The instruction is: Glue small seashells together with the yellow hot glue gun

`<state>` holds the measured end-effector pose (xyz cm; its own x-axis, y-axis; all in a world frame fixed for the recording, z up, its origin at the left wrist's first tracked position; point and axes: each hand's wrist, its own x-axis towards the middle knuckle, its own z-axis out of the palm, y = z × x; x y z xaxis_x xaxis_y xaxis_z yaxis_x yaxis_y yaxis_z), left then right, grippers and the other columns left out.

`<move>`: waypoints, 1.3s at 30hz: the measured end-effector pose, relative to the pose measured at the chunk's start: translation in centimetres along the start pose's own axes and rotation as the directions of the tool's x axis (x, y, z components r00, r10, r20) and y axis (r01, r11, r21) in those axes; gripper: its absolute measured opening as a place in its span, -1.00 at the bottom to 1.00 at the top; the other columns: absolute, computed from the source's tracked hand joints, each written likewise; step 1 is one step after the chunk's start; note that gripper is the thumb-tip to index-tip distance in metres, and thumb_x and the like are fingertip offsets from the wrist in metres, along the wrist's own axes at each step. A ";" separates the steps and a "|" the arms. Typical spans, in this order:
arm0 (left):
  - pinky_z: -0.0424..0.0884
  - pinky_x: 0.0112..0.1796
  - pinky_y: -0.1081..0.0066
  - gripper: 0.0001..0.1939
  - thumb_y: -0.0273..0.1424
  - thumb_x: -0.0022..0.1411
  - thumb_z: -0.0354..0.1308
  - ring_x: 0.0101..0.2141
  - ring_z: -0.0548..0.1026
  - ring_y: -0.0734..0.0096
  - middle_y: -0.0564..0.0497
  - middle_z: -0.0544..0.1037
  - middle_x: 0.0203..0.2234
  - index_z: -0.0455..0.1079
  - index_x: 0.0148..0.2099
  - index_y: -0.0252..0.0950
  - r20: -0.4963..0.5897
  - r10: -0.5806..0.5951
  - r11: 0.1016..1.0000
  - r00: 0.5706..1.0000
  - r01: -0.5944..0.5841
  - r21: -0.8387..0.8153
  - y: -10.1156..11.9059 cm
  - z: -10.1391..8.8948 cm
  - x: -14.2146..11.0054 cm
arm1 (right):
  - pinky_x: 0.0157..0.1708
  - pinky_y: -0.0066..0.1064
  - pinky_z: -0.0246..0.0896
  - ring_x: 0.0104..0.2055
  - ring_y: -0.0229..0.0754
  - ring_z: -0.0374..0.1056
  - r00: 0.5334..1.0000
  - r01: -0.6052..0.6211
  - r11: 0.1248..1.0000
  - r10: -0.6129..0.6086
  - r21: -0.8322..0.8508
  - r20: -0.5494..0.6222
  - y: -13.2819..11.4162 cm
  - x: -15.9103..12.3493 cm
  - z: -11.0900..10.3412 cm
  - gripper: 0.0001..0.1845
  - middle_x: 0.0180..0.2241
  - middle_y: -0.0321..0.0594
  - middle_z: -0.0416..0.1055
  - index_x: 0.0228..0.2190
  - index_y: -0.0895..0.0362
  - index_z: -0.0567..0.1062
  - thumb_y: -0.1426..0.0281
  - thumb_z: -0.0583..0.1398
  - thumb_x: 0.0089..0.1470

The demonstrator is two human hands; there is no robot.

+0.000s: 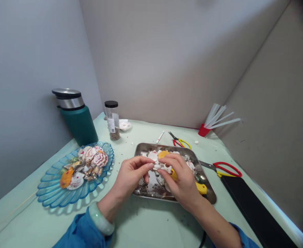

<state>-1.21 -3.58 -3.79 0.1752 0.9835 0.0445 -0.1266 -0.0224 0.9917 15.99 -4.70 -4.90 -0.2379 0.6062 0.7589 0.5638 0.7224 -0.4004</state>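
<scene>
Both hands meet over a metal tray (141,148) filled with shells and small bits. My left hand (132,177) and my right hand (181,179) pinch a small white shell (157,166) between their fingertips, just above the tray. An orange shell (163,154) lies in the tray behind the fingers. A yellow tool (201,188) rests in the tray under my right hand. On the left, a blue glass plate (50,191) holds several patterned shells (89,162).
A green flask (77,119) and a clear jar with black lid (112,119) stand at the back left. Small scissors (179,141), red-handled scissors (225,168), a red cup of glue sticks (210,125) and a black bar (249,210) lie to the right.
</scene>
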 end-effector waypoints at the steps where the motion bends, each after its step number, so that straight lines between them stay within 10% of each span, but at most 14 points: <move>1: 0.23 -0.58 0.56 -0.82 -0.34 0.02 0.30 -0.70 0.34 0.59 0.14 0.41 -0.76 0.51 -0.35 -0.37 0.002 0.001 1.000 1.000 -0.001 0.000 0.0 0.0 0.0 | -0.24 -0.21 0.31 -0.21 -0.09 0.32 1.000 -0.005 1.000 0.005 0.014 0.007 0.0 0.0 0.0 -0.80 -0.24 -0.12 0.38 -0.17 0.08 0.43 0.50 0.18 0.13; 39: 0.24 -0.61 0.57 -0.83 -0.36 0.10 0.23 -0.66 0.38 0.59 0.11 0.44 -0.60 0.39 -0.27 -0.34 0.091 0.070 0.993 0.993 -0.078 0.088 -0.9 0.4 -0.2 | -0.30 -0.36 0.23 -0.28 -0.20 0.28 0.996 -0.024 0.996 0.017 0.086 0.088 0.0 -0.4 0.3 -0.86 -0.28 -0.18 0.30 -0.29 0.12 0.36 0.58 0.15 0.13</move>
<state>-0.71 -3.80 -4.66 0.2545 0.9591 0.1242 -0.0532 -0.1144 0.9920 15.86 -4.84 -5.31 -0.2971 0.6449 0.7041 0.4994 0.7335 -0.4611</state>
